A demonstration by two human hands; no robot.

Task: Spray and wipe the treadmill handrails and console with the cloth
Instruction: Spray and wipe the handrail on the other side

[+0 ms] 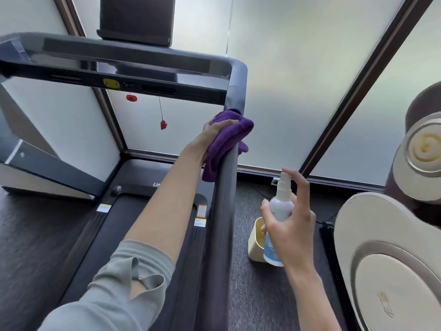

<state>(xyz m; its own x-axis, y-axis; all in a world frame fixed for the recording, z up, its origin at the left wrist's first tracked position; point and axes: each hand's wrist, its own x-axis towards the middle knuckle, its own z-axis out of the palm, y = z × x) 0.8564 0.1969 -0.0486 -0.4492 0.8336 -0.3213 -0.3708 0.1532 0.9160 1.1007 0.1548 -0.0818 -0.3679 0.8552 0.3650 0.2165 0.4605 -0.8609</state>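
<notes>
A purple cloth [229, 139] is wrapped over the treadmill's dark right handrail [222, 211], just below its curved front corner. My left hand [212, 137] presses the cloth against the rail, fingers curled over it. My right hand [293, 223] is to the right of the rail and holds a white spray bottle [280, 209] upright, with the index finger raised by its nozzle. The console bar [133, 68] runs across the top left, with a dark screen [136, 17] above it.
A red safety clip [163, 124] hangs on a cord under the console. The treadmill belt [143, 235] lies below my left arm. A cream bin [256, 240] stands on the dark carpet right of the rail. Beige padded equipment [391, 271] fills the right side. Frosted glass panels are ahead.
</notes>
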